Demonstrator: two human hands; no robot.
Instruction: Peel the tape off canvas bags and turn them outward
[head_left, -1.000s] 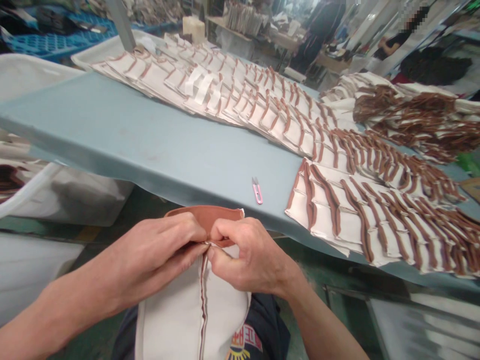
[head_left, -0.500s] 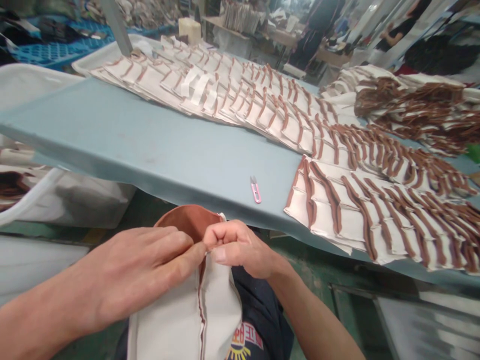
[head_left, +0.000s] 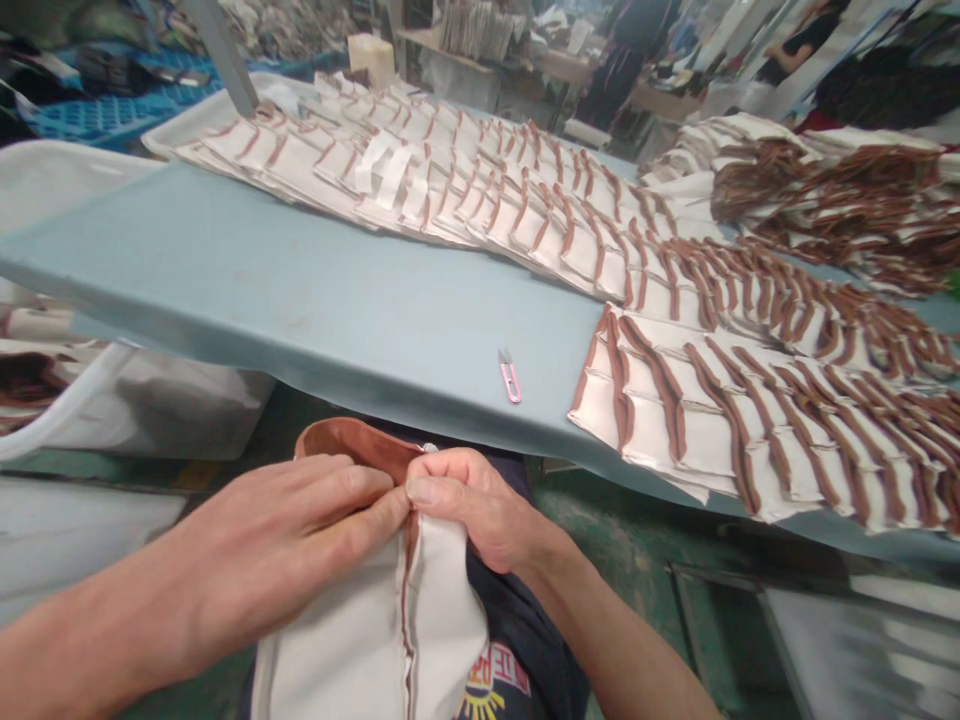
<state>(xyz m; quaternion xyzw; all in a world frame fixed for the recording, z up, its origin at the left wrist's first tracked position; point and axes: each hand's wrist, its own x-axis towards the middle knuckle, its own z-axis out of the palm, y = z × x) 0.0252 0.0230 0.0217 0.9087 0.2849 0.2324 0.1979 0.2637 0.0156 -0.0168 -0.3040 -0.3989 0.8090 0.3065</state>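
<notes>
A cream fabric piece (head_left: 337,640) with a brown inner side hangs in front of me, a raw seam running down its middle. My left hand (head_left: 300,530) lies along its left half, thumb and fingers pinching the cloth at the top of the seam. Right beside it my right hand (head_left: 469,500) is closed on the same seam, its thumb pressed against the curled fingers. The two hands meet at the seam's upper end. Behind them the brown upper edge of the piece stands up in a curve. What lies between the fingertips is hidden.
Pink thread snips (head_left: 510,377) lie on the blue-grey table (head_left: 337,290) near its front edge. Rows of overlapping cream and brown pieces (head_left: 675,400) cover the table's right and back. White bins (head_left: 180,400) stand at the left. People are in the background.
My right thumb has shifted up and left onto the seam's top, next to the left fingertips. The brown upper edge has tilted left and sunk a little.
</notes>
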